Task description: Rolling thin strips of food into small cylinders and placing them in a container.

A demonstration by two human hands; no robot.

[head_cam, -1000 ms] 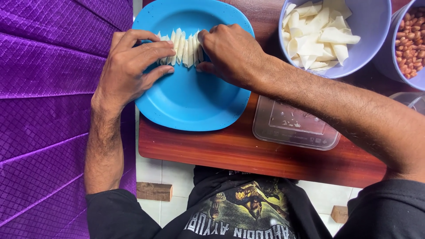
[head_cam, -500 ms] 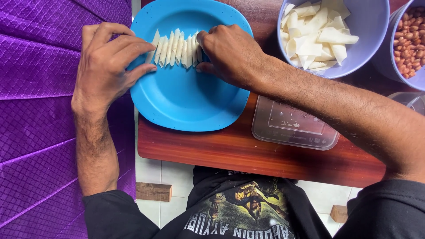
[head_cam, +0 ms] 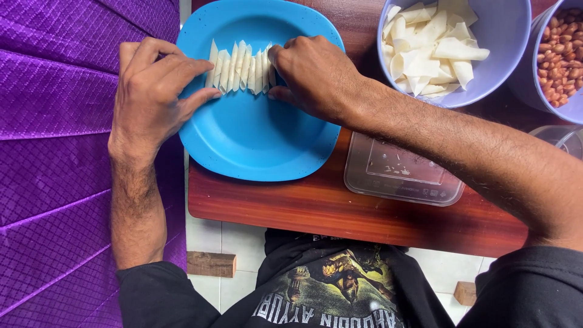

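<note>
Since a second ago my left hand (head_cam: pixel 152 97) has slid outward, away from my right hand (head_cam: pixel 313 76), and the row of pale dough strips (head_cam: pixel 240 67) has fanned out wider between them. That row lies on the far half of the blue plate (head_cam: pixel 255 140), its long axis running left to right across the plate, each strip standing on edge and leaning on its neighbour. Both hands bracket it: left fingertips touch the end of the row nearer the plate's left rim, right fingertips press the opposite end, so neither is farther from it than the other. Neither hand pinches anything; the fingers are curled, palms down, tips resting against the end strips. My left wrist lies over the purple cloth (head_cam: pixel 67 182) just beside the plate; my right forearm crosses above a clear plastic lid (head_cam: pixel 401 176) to the plate's right. Beyond that, right of the plate, stand a lilac bowl of cut dough pieces (head_cam: pixel 504 36) and a bowl of peanuts (head_cam: pixel 562 54).
</note>
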